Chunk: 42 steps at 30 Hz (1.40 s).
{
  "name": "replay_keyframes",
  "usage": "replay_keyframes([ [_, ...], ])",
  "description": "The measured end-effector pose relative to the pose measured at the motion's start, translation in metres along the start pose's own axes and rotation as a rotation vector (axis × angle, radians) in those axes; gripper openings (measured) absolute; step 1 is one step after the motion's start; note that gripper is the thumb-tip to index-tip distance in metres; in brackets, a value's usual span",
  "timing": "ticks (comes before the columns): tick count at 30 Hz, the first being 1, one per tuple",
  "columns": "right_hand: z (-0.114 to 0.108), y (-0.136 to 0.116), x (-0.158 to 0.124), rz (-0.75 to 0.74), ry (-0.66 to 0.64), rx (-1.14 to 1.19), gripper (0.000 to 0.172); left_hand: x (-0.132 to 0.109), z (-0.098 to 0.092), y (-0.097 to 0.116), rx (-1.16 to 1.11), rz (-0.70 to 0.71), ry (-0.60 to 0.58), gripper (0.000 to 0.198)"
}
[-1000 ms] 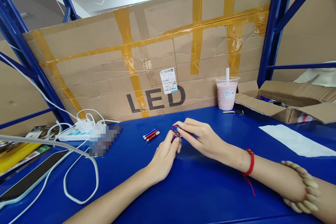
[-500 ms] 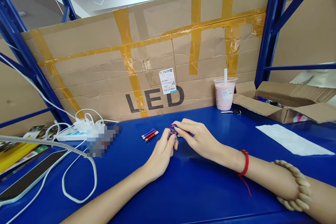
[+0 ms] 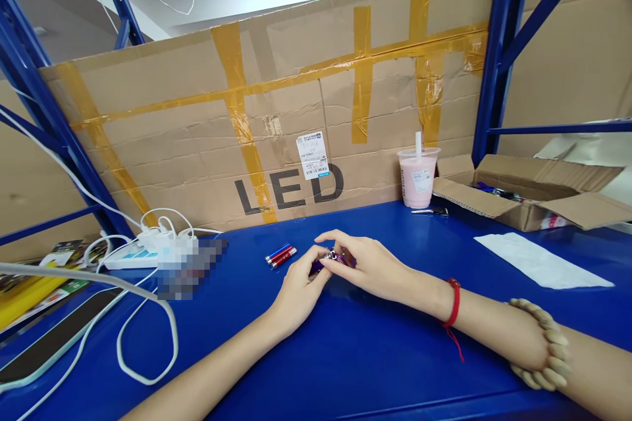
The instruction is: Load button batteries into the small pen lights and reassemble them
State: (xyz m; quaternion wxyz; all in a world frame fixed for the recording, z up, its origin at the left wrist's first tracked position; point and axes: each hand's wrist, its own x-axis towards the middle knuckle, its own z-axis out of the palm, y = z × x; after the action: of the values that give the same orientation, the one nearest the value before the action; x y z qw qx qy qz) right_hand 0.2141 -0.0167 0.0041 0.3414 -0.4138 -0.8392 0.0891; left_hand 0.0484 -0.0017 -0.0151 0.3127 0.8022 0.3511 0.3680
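Observation:
My left hand is closed, thumb and fingers pinching a small dark purple carabiner keychain. Shiny metal parts of it show between the two hands. From the other side my right hand curls over the same piece, its thumb and fingertips at the metal end; much of the piece is hidden by the fingers. Just left of my left hand, slim pocket torches with silver ends lie side by side on the blue tabletop: a blue torch and red torches.
At the back stands a cup of pink drink with a straw, near a dark key-like item. An open cardboard box and white paper lie right. Left are a power strip, looping white cables and a phone.
My right hand has turned and curled further over the piece, hiding the purple loop that stood up between the fingers. My left fingers have shifted their hold. The view has tilted slightly.

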Motion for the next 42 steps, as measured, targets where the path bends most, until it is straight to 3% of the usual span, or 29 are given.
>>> replay_keyframes([
  [8, 0.005, 0.008, 0.002, -0.093, 0.035, 0.020, 0.031, 0.000, 0.003, -0.003, -0.186, -0.044, 0.062, 0.013],
  [15, 0.005, 0.009, 0.002, -0.038, 0.044, -0.020, 0.029, 0.001, 0.002, 0.000, -0.209, -0.089, 0.088, 0.016],
  [24, 0.005, 0.015, 0.003, 0.078, -0.084, 0.170, 0.028, -0.001, 0.002, 0.001, -0.237, -0.095, 0.038, 0.017],
  [42, 0.005, 0.010, 0.000, -0.035, -0.156, 0.169, 0.032, 0.000, 0.002, 0.005, -0.189, -0.097, 0.012, 0.015],
])
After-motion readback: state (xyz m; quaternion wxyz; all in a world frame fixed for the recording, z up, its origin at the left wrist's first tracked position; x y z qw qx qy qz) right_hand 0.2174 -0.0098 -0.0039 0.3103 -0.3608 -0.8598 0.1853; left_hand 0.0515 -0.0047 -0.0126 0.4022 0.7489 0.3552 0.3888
